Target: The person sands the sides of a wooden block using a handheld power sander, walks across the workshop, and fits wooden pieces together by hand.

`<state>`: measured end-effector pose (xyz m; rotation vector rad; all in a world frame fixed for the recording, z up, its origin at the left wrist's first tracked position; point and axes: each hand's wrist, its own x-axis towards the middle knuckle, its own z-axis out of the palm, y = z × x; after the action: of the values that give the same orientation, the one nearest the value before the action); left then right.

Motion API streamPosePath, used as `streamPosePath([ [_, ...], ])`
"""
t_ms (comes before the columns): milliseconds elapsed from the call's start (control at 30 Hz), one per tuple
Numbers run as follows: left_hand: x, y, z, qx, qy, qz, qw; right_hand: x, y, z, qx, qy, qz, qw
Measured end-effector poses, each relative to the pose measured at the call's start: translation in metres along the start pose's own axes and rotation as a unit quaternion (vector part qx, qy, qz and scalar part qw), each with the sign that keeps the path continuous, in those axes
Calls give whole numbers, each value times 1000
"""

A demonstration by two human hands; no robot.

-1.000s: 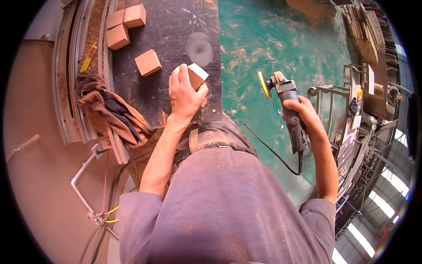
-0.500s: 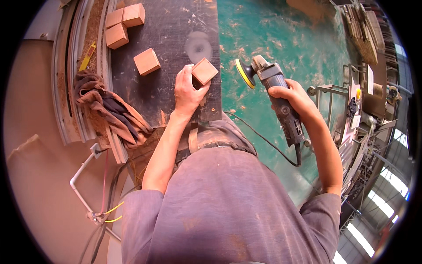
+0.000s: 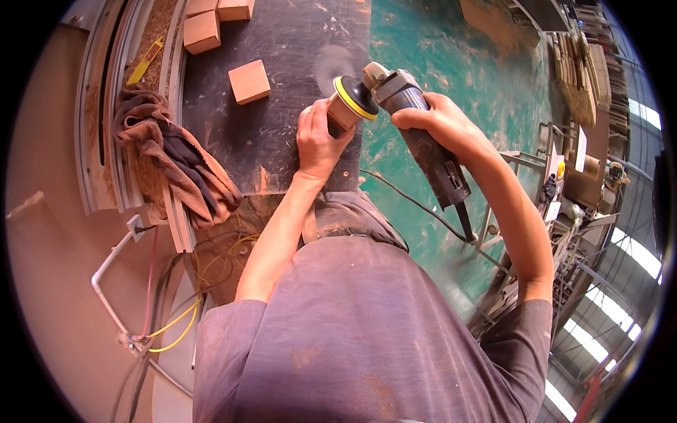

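My left hand [image 3: 319, 139] grips a small wooden block [image 3: 341, 115] above the right edge of the dark worktable [image 3: 282, 134]. My right hand [image 3: 438, 125] holds a grey angle grinder [image 3: 416, 130] by its body. The grinder's round disc with a yellow rim [image 3: 354, 95] presses against the block's upper face. The block is mostly hidden by my fingers and the disc. The grinder's black cord [image 3: 416, 204] hangs down past my waist.
Another wooden block [image 3: 249, 82] lies on the table, with more blocks [image 3: 202, 31] at its far end. A crumpled brown rag [image 3: 176, 158] drapes over the table's left rail. Yellow wires [image 3: 173, 321] run below. Green floor [image 3: 451, 63] lies to the right, metal racks [image 3: 564, 190] beyond.
My right hand swung the grinder leftward until its disc met the block. My left hand lifted and turned the block toward the disc.
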<state>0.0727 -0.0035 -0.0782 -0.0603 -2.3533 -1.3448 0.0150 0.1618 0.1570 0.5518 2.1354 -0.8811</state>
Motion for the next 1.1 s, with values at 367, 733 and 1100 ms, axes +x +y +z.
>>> streamPosePath([
  [367,-1,0,1,8,8,16,1000,-8,17,2,-15,23,13,1000],
  [733,-3,-3,3,49,-18,31,998,-43,87,-8,69,63,66,994],
  [1100,16,15,-35,20,-69,40,997,-62,143,-28,209,101,71,970],
])
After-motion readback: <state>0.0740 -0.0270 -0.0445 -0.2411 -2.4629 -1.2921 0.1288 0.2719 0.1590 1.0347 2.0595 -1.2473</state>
